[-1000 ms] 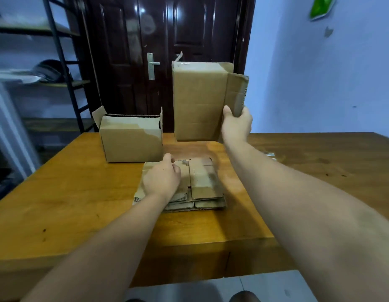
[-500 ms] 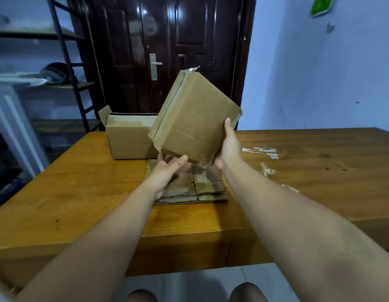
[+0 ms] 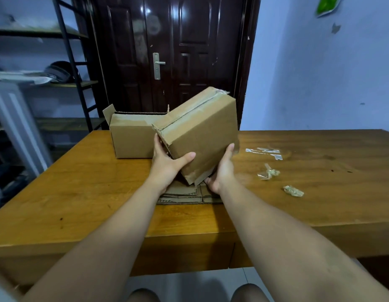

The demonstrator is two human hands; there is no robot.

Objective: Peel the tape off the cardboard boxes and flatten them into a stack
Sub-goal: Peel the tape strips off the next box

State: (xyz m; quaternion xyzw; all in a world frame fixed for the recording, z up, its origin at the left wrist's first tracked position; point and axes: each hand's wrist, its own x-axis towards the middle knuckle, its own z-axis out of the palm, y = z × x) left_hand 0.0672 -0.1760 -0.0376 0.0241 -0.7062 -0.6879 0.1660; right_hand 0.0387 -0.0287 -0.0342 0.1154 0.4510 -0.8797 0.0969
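Third box in hand, tape still on its seam

The wooden table (image 3: 80, 192) fills most of the view, with a dark door (image 3: 178, 51) behind it and a metal shelf (image 3: 65, 62) to the left. On the far side of the table stands an open box (image 3: 130, 138), upright, its top flaps raised; it is not yet flattened, and whether any tape remains on it cannot be told from here. Just in front of it, held tilted in the air above the table's middle, is the taped box (image 3: 202, 136), the thing being worked on. A strip of clear tape (image 3: 193, 107) runs along its upper seam, so the peeling on this one looks not yet done. The left hand (image 3: 167, 164) grips the box's near left corner, thumb across the front face and fingers behind a loose flap. The right hand (image 3: 222, 171) clasps the lower right edge, fingers curled underneath. Directly below the box lies the flat stack (image 3: 185, 196) of cardboard already collapsed, partly hidden by the wrists, so some boxes are finished. To the right, well apart from the stack, lie the peeled tape scraps (image 3: 268, 172), a flat strip and two crumpled wads. By my reckoning two boxes are left: the one in hand and the open one behind
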